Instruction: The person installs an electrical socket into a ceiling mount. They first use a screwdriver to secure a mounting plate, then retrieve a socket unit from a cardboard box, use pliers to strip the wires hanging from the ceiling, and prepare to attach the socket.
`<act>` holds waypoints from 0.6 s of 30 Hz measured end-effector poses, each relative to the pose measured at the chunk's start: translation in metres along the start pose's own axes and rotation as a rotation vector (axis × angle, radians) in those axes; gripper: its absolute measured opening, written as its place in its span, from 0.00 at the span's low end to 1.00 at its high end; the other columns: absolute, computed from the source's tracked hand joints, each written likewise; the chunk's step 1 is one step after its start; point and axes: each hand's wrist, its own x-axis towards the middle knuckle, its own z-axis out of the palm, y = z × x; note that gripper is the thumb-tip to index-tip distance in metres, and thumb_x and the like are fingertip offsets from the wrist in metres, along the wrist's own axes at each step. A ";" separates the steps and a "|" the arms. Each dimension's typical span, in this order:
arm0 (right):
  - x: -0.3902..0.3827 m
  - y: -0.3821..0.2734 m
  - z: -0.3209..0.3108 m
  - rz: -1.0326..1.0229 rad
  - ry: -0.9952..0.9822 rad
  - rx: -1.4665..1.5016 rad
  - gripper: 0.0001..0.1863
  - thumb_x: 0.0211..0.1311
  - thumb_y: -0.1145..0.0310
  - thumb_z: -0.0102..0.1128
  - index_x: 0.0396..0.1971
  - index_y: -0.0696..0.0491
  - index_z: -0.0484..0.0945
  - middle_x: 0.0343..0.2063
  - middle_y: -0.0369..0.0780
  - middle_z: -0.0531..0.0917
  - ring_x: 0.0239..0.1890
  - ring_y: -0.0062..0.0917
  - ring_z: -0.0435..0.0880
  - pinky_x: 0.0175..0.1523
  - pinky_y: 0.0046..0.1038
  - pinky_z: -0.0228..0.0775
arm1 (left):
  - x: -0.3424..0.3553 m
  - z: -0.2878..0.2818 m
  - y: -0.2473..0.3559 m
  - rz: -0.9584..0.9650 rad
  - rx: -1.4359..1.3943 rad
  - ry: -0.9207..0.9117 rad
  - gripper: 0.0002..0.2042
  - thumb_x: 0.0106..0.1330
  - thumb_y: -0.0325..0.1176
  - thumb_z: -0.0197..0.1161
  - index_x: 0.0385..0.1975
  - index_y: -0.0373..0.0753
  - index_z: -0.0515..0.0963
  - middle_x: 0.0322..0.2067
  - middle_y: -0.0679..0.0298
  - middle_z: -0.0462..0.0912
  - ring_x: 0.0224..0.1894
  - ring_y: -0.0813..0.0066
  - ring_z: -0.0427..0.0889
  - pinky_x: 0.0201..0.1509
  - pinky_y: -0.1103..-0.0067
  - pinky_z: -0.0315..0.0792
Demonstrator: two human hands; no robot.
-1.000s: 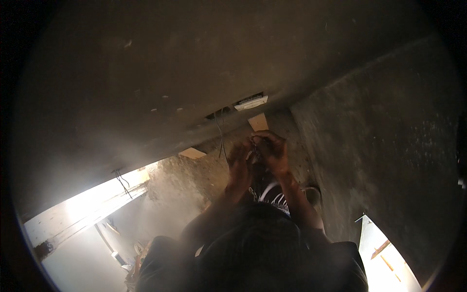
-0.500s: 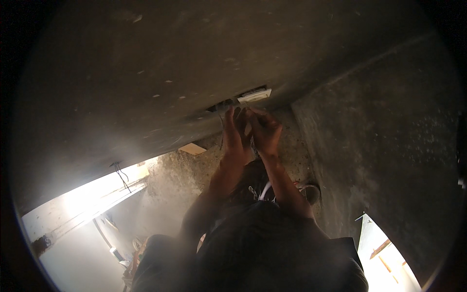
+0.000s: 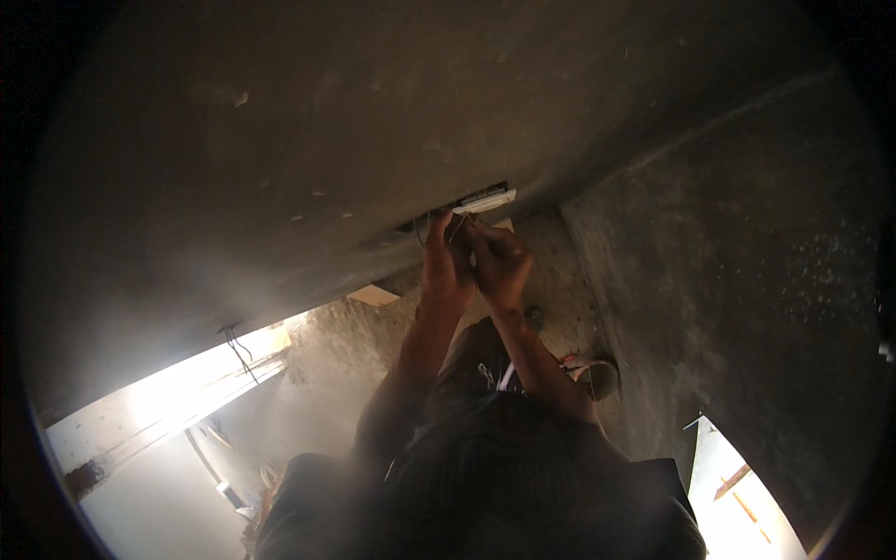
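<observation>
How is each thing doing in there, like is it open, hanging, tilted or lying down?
Left hand: raised near the white plate; grip unclear.
Right hand: fingers bent, close to the thin wires; grip unclear.
White plate: slanted in this view, dark gap showing behind it.
Thin wires: by the fingers; can't tell if joined.
Dark wires at the left: dangling.
Tan piece: lying flat.
Round container: open.

Shadow obscures the fingertips of the left hand (image 3: 447,268) and right hand (image 3: 504,267); the latter hides most of a far tan board (image 3: 505,225); dark clothing (image 3: 504,476) is cut off at the near edge
</observation>
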 end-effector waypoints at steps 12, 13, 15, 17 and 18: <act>0.005 -0.006 0.018 0.126 0.032 0.111 0.06 0.60 0.75 0.66 0.35 0.61 0.82 0.32 0.41 0.86 0.33 0.18 0.83 0.37 0.21 0.77 | 0.008 -0.021 0.013 -0.147 -0.003 -0.054 0.18 0.65 0.41 0.59 0.49 0.37 0.73 0.43 0.60 0.79 0.49 0.64 0.76 0.60 0.67 0.67; 0.006 -0.005 0.016 0.156 0.028 0.120 0.06 0.60 0.74 0.66 0.35 0.60 0.82 0.32 0.40 0.86 0.33 0.18 0.82 0.37 0.21 0.76 | 0.006 -0.019 0.013 -0.167 0.000 -0.015 0.17 0.64 0.41 0.60 0.49 0.38 0.74 0.44 0.60 0.79 0.49 0.64 0.76 0.59 0.67 0.67; 0.005 -0.005 0.013 0.197 0.019 0.148 0.07 0.61 0.73 0.67 0.36 0.60 0.82 0.32 0.40 0.86 0.33 0.18 0.82 0.37 0.21 0.75 | 0.001 -0.016 0.014 -0.207 0.006 0.067 0.16 0.64 0.40 0.60 0.48 0.40 0.75 0.44 0.61 0.79 0.48 0.65 0.76 0.59 0.66 0.67; 0.004 -0.008 0.012 0.218 0.009 0.188 0.08 0.61 0.72 0.67 0.36 0.60 0.82 0.32 0.39 0.85 0.33 0.18 0.82 0.36 0.21 0.74 | 0.000 -0.012 0.018 -0.233 0.019 0.072 0.16 0.64 0.41 0.60 0.47 0.42 0.75 0.44 0.62 0.79 0.49 0.65 0.76 0.59 0.65 0.66; 0.003 -0.008 0.012 0.222 0.011 0.196 0.08 0.61 0.72 0.67 0.36 0.59 0.82 0.32 0.39 0.85 0.33 0.18 0.82 0.36 0.21 0.74 | -0.001 -0.011 0.018 -0.243 0.024 0.075 0.15 0.63 0.42 0.60 0.47 0.42 0.76 0.44 0.63 0.79 0.49 0.65 0.76 0.59 0.64 0.66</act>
